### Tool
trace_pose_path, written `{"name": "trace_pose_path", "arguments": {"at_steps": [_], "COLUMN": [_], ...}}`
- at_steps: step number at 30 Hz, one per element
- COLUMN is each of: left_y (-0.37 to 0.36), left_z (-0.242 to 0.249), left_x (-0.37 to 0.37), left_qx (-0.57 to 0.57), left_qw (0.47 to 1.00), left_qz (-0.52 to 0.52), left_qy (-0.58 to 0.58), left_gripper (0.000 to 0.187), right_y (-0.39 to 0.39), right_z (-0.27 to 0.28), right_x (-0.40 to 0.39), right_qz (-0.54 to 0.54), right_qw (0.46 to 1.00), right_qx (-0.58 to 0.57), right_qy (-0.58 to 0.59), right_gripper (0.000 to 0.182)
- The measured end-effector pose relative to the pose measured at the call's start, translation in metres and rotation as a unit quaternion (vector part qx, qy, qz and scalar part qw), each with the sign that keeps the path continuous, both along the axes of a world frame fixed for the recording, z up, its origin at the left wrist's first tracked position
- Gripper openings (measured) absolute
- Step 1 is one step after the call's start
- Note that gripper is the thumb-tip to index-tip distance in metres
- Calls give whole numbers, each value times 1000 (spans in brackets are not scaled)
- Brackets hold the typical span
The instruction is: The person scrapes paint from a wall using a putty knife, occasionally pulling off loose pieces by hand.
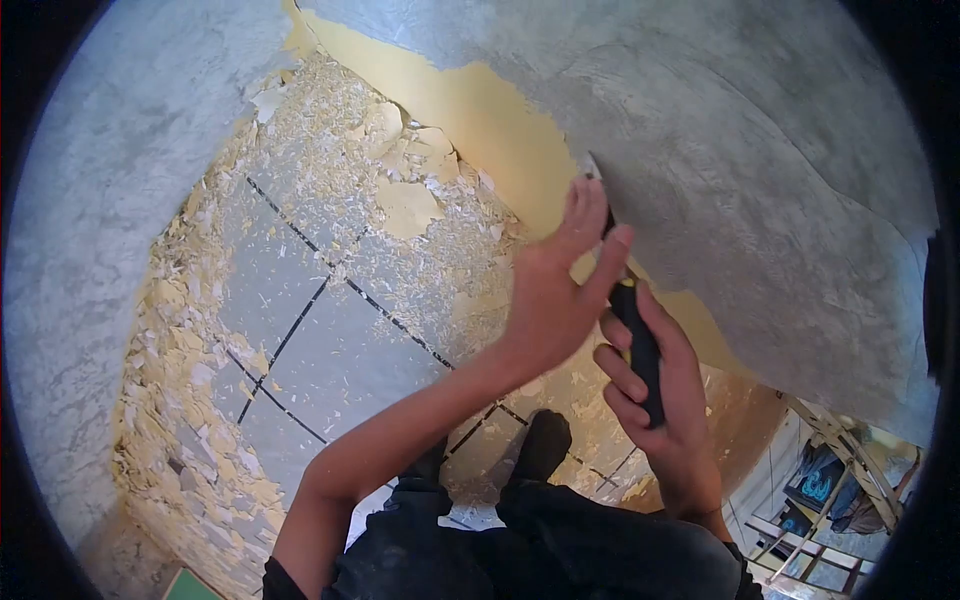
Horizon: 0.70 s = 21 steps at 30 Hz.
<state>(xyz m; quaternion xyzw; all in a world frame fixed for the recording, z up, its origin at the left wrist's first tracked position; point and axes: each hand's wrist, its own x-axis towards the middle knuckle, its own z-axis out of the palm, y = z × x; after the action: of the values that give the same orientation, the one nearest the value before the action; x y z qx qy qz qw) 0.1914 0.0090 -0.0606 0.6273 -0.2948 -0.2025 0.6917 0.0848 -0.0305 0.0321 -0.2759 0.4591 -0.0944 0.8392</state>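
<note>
A scraper (644,352) with a black and yellow handle points up along the wall, its metal blade against the surface where yellow coating (500,125) meets bare grey wall (720,190). My right hand (672,375) is wrapped round the handle. Higher up, my left hand (572,270) lies by the blade end, its fingers extended near the blade and its thumb beside the shaft. Part of the blade is hidden behind the left fingers.
Yellow and white flakes (190,400) cover much of the tiled floor (330,360), with larger peeled pieces (408,207) near the wall's foot. My shoe (545,445) stands on the floor. A wooden ladder (865,465) and dark items are at the lower right.
</note>
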Motion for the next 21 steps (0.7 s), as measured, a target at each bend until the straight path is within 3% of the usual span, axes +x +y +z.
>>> {"name": "trace_pose_path", "arguments": {"at_steps": [3, 6, 10, 13, 15, 17, 18, 19, 21], "left_y": [-3, -5, 0, -8, -6, -5, 0, -1, -5], "left_z": [1, -7, 5, -9, -17, -27, -4, 2, 1], "left_x": [-1, 13, 5, 27, 17, 1, 2, 8, 23], "left_qx": [-9, -9, 0, 48, 30, -13, -24, -21, 40], "left_qw": [1000, 996, 1000, 997, 998, 994, 1000, 1000, 991], "left_qz": [-1, -1, -10, 8, 20, 54, 10, 10, -26], "left_qy": [-26, 91, -1, 61, 56, -97, 6, 9, 121], "left_gripper": [43, 43, 41, 42, 42, 43, 40, 40, 40], "right_y": [-9, -5, -9, -17, -10, -8, -13, -15, -18], "right_z": [-14, -13, -11, -29, -17, -13, -19, -23, -29], "right_x": [8, 15, 7, 17, 21, 10, 3, -1, 10], "right_qz": [2, 12, 14, 38, 35, 26, 27, 27, 29], "right_qw": [1000, 1000, 1000, 999, 999, 998, 997, 995, 999], "right_qx": [3, -3, 21, -14, 35, 62, 66, 70, 16], "right_qy": [0, 0, -12, -18, -8, -21, -43, -61, -15], "right_gripper": [21, 21, 25, 29, 30, 30, 30, 30, 31]}}
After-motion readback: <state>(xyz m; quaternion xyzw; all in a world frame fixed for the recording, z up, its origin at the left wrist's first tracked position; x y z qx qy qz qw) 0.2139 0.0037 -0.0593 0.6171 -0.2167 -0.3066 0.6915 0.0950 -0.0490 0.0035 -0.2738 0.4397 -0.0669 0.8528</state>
